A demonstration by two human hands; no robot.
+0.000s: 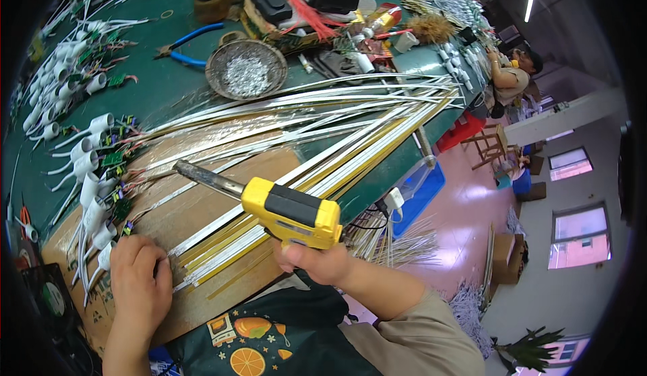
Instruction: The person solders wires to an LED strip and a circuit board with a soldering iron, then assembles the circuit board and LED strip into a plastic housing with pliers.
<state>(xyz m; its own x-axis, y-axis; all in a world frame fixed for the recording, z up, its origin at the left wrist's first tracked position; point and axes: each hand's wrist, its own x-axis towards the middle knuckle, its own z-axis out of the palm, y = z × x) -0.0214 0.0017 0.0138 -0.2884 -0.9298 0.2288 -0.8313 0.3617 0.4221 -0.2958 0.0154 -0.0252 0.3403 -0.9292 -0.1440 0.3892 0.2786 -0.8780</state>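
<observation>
My right hand (313, 261) grips a yellow and black soldering gun (291, 209) whose long dark metal barrel points left over the board. My left hand (141, 283) rests curled on the brown board (232, 167), by the near ends of the strips. Its fingers are closed, and whatever they hold is hidden. Just beyond those fingers lies a white plastic housing (105, 257), last in a row of similar housings with wires and small green circuit boards (121, 207). Long white and yellow strips (323, 164) run from beside my left hand to the far right; several connect to the circuit boards.
A round bowl of silvery bits (247, 73) stands beyond the strips, with blue-handled pliers (192, 44) to its left. More wired housings (64, 73) are heaped at the far left. A white plug (394, 201) hangs at the table's right edge. A person (509, 79) sits farther off.
</observation>
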